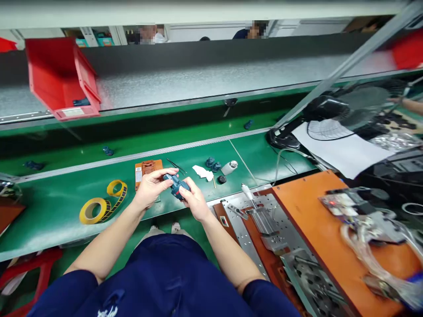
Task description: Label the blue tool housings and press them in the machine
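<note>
Item: small blue plastic part [176, 186], held above the green workbench [59, 211], clamped between both hands. Left hand [150, 187] closed on its left end, thumb over the top; right hand [194, 202] pinched its right end from below. Beyond the grip: orange fixture block [148, 169], tweezers [176, 166], white cloth [203, 172]. Left of the grip: yellow tape roll [90, 210]. Right: metal jig plate [261, 220].

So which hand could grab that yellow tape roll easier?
Probably the left hand: the yellow tape roll lies on its side of the bench. The right hand sits farther off; both grip the small blue part.
</note>
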The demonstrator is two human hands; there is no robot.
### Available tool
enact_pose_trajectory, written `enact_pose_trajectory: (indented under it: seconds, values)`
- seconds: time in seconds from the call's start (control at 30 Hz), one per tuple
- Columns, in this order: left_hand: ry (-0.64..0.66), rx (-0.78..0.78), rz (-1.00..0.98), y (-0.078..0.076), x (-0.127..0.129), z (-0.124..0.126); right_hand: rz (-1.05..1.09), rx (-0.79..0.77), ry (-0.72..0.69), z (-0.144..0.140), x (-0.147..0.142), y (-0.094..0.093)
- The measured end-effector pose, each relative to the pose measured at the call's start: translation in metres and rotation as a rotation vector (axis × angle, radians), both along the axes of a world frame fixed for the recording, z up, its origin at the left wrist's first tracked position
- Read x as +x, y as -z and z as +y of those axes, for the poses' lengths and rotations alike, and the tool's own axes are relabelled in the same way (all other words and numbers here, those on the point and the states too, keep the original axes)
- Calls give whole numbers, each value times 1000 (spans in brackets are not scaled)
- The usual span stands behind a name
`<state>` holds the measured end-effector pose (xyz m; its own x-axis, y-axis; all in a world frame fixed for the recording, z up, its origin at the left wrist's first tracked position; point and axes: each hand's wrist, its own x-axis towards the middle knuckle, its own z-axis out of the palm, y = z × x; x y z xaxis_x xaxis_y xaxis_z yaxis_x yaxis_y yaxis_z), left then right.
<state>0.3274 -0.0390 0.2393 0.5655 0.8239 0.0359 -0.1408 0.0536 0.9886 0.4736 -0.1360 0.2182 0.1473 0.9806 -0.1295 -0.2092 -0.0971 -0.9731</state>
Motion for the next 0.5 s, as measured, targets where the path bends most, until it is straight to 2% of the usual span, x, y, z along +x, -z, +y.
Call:
enact_pose_trajectory:
  seconds: [0.2,0.37,0.43,0.5]
  values:
    - [121,63,6,-2,24,-6,172,-19,108,-20,7,-15]
    - [-28,181,31,0,49,-14,496,-121,2,-25,-2,-18]
    - [-37,214,83,-5,55,-15,446,-124,26,-27,-5,-18]
    - [4,248,162,-13,57,-15,266,-88,92,-31,-7,-19]
